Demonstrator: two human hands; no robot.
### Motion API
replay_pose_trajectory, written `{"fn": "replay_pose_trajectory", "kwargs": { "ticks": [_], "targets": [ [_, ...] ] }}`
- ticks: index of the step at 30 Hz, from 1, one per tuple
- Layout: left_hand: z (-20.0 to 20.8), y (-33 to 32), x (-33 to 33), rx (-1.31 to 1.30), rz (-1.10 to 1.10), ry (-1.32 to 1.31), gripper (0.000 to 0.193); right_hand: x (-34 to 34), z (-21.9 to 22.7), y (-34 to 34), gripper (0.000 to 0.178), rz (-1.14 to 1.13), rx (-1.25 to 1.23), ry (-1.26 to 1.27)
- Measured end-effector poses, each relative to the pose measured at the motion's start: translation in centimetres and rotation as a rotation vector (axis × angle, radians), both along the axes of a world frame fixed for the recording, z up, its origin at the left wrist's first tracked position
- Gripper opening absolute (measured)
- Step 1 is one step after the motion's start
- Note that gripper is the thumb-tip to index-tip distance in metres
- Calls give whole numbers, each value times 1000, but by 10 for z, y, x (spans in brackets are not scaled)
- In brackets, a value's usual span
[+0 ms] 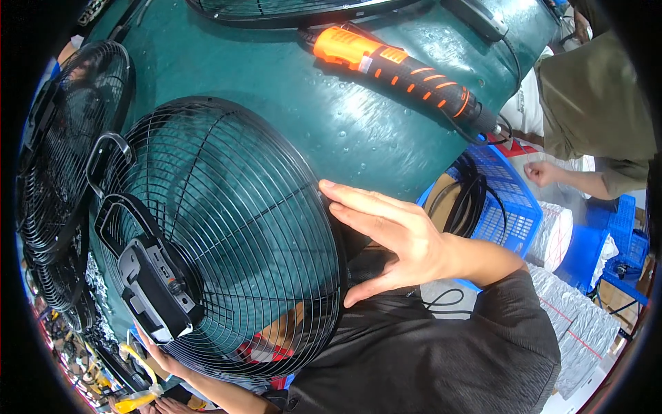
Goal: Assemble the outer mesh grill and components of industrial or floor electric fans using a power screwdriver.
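A round black wire fan guard point(238, 186) lies in front of me, its near part reaching past the table edge. Mounted at its middle is a black control box point(162, 283) with ports and a small red mark, and a metal hook-shaped handle point(110, 162) rises beside it. My left hand point(162, 355) grips the guard's lower left edge, most of its fingers hidden by the wires. Against the right rim rests my right hand point(393, 238), its fingers stretched out and thumb spread apart from them.
An orange and black electric screwdriver point(396, 65) lies on the green table point(345, 152). More fan guards stand at the left point(76, 103) and far edge point(289, 12). To the right are a blue crate point(517, 207) with black cable point(472, 196) and another person's hand point(541, 172).
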State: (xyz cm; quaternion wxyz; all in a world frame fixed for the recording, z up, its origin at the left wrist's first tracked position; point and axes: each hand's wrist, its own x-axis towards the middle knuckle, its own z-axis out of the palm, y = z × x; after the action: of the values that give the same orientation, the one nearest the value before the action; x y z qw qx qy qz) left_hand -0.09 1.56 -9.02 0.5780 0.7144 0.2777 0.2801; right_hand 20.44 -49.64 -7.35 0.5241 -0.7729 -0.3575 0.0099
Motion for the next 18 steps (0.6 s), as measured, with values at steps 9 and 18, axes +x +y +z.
{"fn": "replay_pose_trajectory", "kwargs": {
  "ticks": [9, 18],
  "targets": [
    [-4, 1, -2, -10, -29, -11, 53, 2, -1, -3, 98, 2, -4, -10],
    [52, -66, 31, 321, -111, 121, 54, 31, 22, -17, 81, -150, -98, -203]
  ]
}}
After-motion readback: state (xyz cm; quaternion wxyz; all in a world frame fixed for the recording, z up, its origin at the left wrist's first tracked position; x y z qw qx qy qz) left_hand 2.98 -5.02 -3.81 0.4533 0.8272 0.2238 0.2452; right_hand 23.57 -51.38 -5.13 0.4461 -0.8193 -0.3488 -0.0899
